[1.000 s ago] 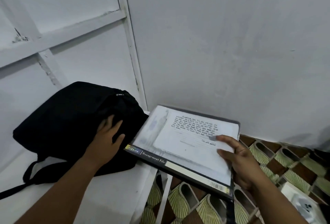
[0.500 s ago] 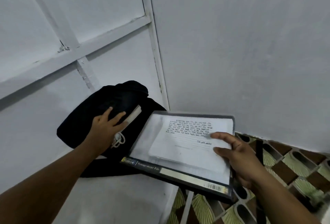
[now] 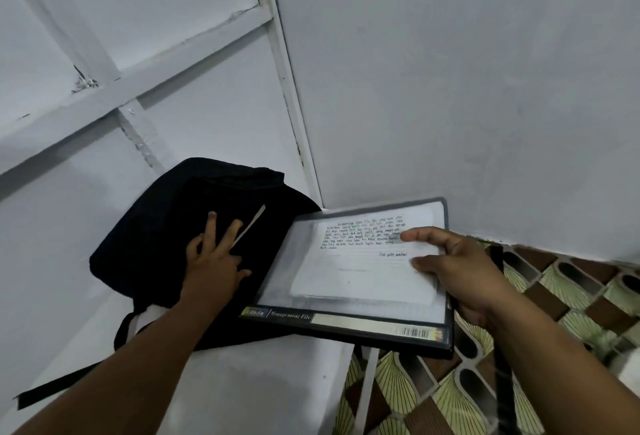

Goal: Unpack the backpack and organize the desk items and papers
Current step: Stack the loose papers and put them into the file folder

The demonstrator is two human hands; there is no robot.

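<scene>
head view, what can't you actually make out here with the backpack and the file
- Inside of the black backpack: its own fabric and the left hand hide it.
- Handwriting on the paper in the file folder: too small and blurred to read.
- Folder's right edge: covered by the right hand.
- White strip beside the left fingers: unclear what it is.

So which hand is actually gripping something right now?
The right hand: its thumb and fingers pinch the file folder at its right edge. The left hand only rests with straight fingers on the black backpack.
</scene>
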